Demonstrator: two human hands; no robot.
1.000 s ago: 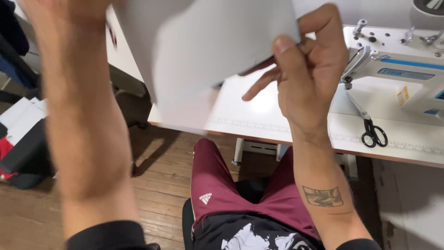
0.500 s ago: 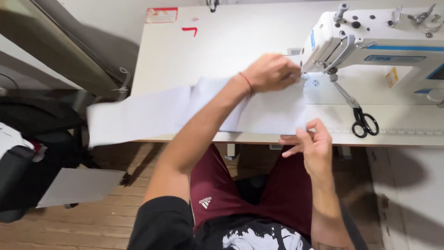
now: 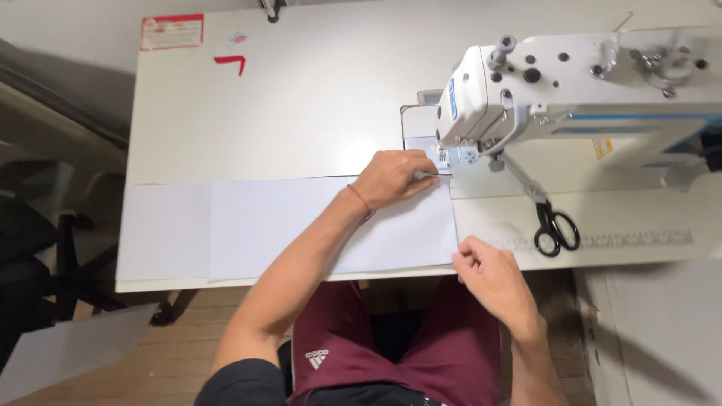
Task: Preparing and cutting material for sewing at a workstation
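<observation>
A long white fabric piece [image 3: 263, 225] lies flat along the front of the white sewing table [image 3: 301, 113]. My left hand [image 3: 391, 179] presses on its far right corner, fingertips right beside the needle area of the white sewing machine [image 3: 571, 90]. My right hand [image 3: 489, 274] pinches the near right corner of the fabric at the table's front edge.
Black-handled scissors [image 3: 555, 224] lie to the right of the fabric, below the machine arm. A ruler strip [image 3: 639, 240] runs along the front edge. A red-and-white label [image 3: 171, 31] and a red mark [image 3: 229, 63] sit at the far left. A dark chair [image 3: 37, 248] stands left of the table.
The fabric, held up in the air a second ago, now lies flat on the table. My left hand has settled by the needle and my right hand has taken the near corner.
</observation>
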